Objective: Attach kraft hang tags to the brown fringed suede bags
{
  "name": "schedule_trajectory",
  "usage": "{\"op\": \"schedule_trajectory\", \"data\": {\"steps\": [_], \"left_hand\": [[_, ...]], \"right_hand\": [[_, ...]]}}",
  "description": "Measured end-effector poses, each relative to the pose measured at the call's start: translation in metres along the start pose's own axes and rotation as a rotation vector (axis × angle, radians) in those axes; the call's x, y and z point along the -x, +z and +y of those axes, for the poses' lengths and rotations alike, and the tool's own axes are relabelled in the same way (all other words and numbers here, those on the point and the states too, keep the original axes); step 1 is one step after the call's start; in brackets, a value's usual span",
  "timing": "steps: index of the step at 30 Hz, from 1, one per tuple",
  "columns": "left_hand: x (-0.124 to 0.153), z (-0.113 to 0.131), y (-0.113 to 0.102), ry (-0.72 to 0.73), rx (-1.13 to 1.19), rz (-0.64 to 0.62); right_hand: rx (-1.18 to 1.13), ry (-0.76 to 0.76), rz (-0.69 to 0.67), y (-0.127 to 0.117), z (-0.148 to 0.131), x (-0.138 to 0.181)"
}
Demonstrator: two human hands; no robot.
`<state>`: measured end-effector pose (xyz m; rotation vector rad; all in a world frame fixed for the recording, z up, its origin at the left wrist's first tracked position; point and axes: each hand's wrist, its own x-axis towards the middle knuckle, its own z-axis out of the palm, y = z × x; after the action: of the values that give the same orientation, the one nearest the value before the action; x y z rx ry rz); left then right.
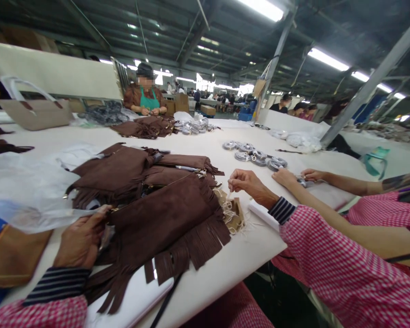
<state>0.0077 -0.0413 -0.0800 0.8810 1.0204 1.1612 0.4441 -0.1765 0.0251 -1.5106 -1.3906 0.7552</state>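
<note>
A dark brown suede bag with long fringe lies in front of me on the table. My left hand is closed on the bag's left end, near its zip. Over a small cardboard box full of white strings, my right hand pinches a white string, its fingertips pressed together. More brown fringed bags are piled just behind the one I hold. Part of the bag's fringe hangs over a white padded thing at the table's near edge.
To my right, a co-worker's hands handle a grey coil. Several wrapped grey coils lie beyond. Clear plastic and a brown panel are at left. Across the table, a person in a green apron works behind more brown bags.
</note>
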Motion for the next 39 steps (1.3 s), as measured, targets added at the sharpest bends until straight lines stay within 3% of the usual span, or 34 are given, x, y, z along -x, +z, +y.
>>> {"op": "schedule_trajectory", "data": {"steps": [4, 8, 11, 16, 19, 23, 27, 33, 39], "left_hand": [[0.011, 0.008, 0.017, 0.036, 0.066, 0.224], [0.015, 0.011, 0.023, -0.002, 0.053, 0.231], [0.013, 0.009, 0.022, 0.021, 0.057, 0.207], [0.013, 0.007, 0.022, 0.033, 0.043, 0.197], [0.016, 0.008, 0.025, 0.039, 0.042, 0.196], [0.018, 0.010, 0.026, 0.044, 0.020, 0.202], [0.018, 0.011, 0.025, 0.028, 0.012, 0.205], [0.018, 0.012, 0.022, 0.025, 0.045, 0.212], [0.018, 0.015, 0.020, 0.005, 0.028, 0.235]], "right_hand": [[0.018, -0.140, -0.010, 0.010, -0.044, -0.007], [-0.051, -0.252, 0.003, 0.030, -0.081, -0.022], [-0.128, -0.261, -0.010, 0.054, -0.091, -0.038], [-0.124, -0.171, -0.107, 0.097, -0.067, -0.066], [0.047, -0.101, -0.138, 0.112, -0.039, -0.078], [0.364, -0.231, -0.055, 0.117, -0.014, -0.083], [0.579, -0.467, 0.037, 0.123, -0.022, -0.072], [0.653, -0.522, -0.320, 0.144, -0.041, -0.047], [0.744, -0.562, -0.304, 0.159, -0.030, -0.036]]}}
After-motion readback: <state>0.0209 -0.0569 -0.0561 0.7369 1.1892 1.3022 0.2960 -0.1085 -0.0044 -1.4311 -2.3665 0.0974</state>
